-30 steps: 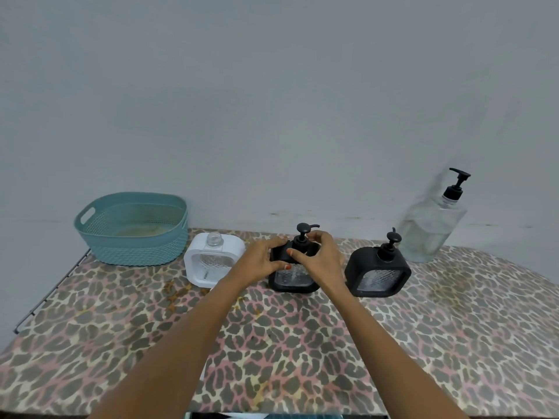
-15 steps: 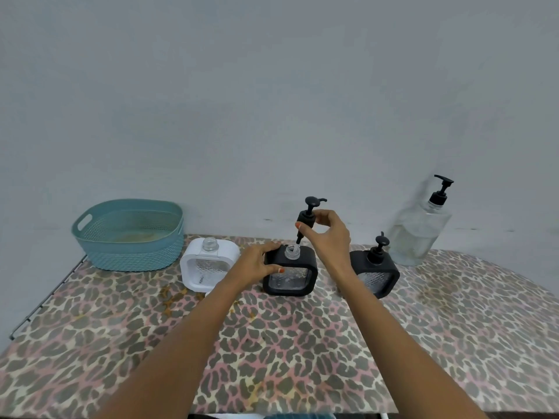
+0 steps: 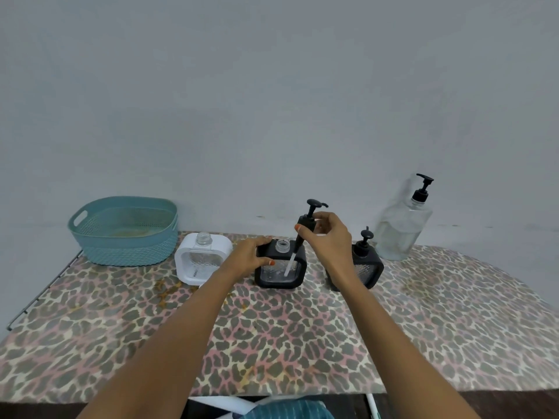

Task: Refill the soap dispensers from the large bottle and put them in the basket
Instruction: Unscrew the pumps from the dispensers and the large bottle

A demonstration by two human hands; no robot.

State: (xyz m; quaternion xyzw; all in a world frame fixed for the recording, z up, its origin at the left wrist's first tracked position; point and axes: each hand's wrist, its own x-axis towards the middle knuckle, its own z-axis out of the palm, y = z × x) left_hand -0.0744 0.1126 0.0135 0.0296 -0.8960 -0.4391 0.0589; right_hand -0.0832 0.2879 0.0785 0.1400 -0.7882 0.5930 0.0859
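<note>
Overlapping right dispenser (image 3: 369, 265) — right grip (image 3: 325, 234) pinching pump (image 3: 305, 223); left grip (image 3: 251, 258) holding middle dispenser (image 3: 272, 273)

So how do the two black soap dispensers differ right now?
The middle black dispenser has an open neck, its pump out, held by the right hand; the right-side black dispenser wears its pump. The left hand grips the middle one; no hand holds the other. Both stand upright.

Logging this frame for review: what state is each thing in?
Basket: upright, no dispensers inside.
White dispenser: neck open, pump absent.
Middle black dispenser: neck open, left hand grips it.
Pump: out of the neck, pinched by right hand.
Right black dispenser: pump on.
Large bottle: upright, pump on.
</note>
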